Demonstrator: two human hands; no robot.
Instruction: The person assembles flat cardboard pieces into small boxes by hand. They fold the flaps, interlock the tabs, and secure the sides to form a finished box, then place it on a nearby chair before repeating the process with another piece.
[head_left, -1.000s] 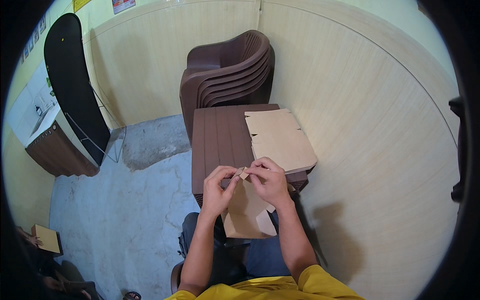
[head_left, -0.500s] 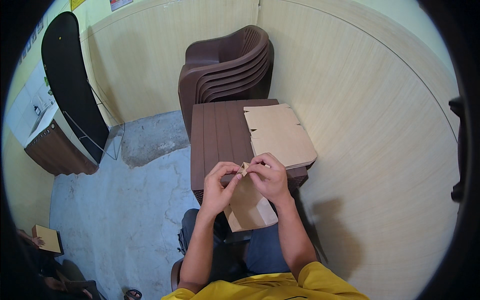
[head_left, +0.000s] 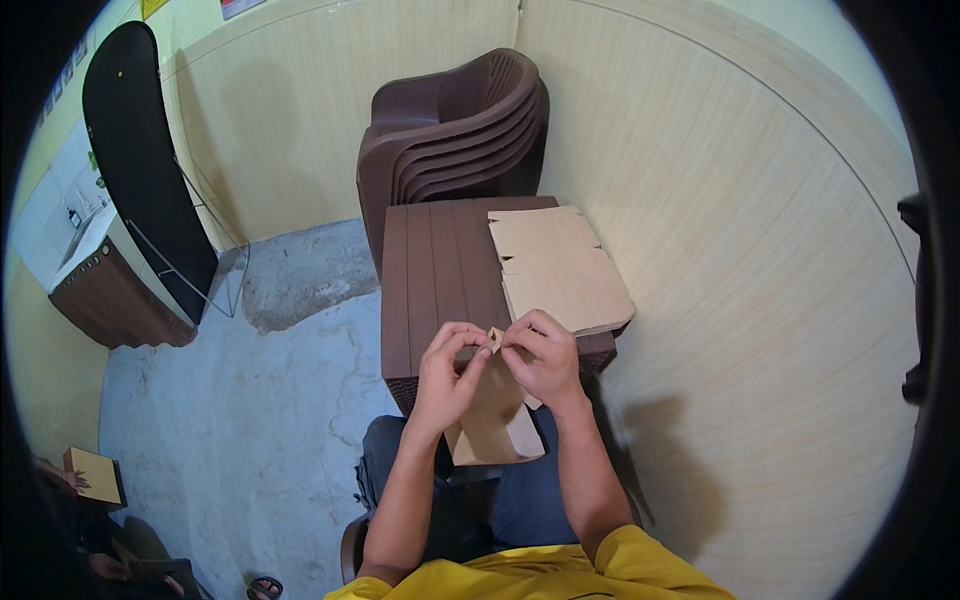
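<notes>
Cardboard box [head_left: 492, 420], part-folded, likely light, stiff but creasable, best gripped by the far-end flap [head_left: 495, 341] my left hand [head_left: 446, 382] and right hand [head_left: 545, 366] pinch.

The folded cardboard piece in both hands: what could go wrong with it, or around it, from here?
The folded cardboard piece is pinched at its small far end between the fingertips of the left hand and right hand, so that end might crease or tear.

Its wider part lies over the lap, off the table, so it could swing or drop if the pinch slips.

The flat cardboard stack, at the table's right edge, might get nudged.
</notes>
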